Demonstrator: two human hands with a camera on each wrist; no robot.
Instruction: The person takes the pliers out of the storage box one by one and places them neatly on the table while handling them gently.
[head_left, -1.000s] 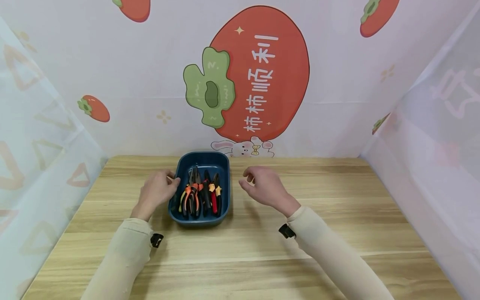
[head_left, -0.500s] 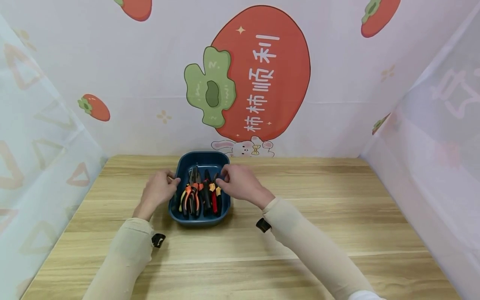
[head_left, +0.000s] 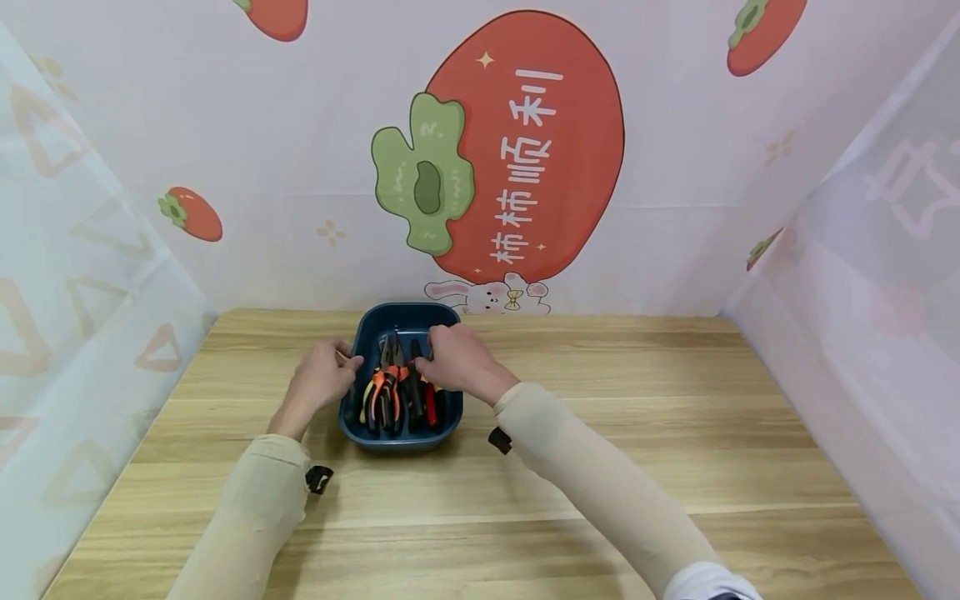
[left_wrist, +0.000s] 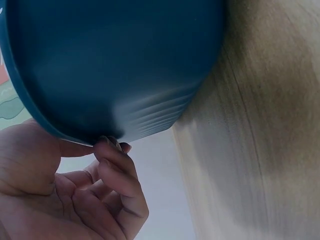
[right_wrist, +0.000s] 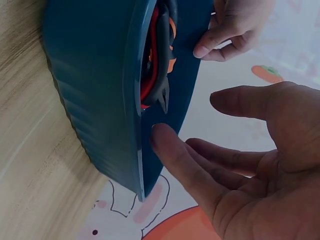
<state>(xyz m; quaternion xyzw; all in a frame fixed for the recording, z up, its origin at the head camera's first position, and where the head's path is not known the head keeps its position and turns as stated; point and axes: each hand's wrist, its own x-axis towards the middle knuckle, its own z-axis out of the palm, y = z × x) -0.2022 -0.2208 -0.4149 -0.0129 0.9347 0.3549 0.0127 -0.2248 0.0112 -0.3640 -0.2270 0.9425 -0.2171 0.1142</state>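
A dark blue plastic bin (head_left: 401, 447) holds several pliers lying side by side. Orange-and-black pliers (head_left: 386, 392) lie left of centre, and a red-handled tool (head_left: 431, 406) lies toward the right wall. My left hand (head_left: 318, 382) pinches the bin's left rim between thumb and fingers; the left wrist view shows the bin wall (left_wrist: 125, 65) at those fingertips. Over the bin's right side reaches my right hand (head_left: 463, 360), covering some tool heads in the head view. In the right wrist view its thumb and index finger (right_wrist: 185, 165) are apart, near the pliers' nose (right_wrist: 165, 97), holding nothing.
The bin stands on a wood-grain tabletop (head_left: 600, 467), near its back edge. White printed cloth (head_left: 675, 167) rises behind the table, with more cloth at both sides.
My right hand has moved left from beside the bin, over its right rim, and down toward the tools. The left hand stays on the left rim.
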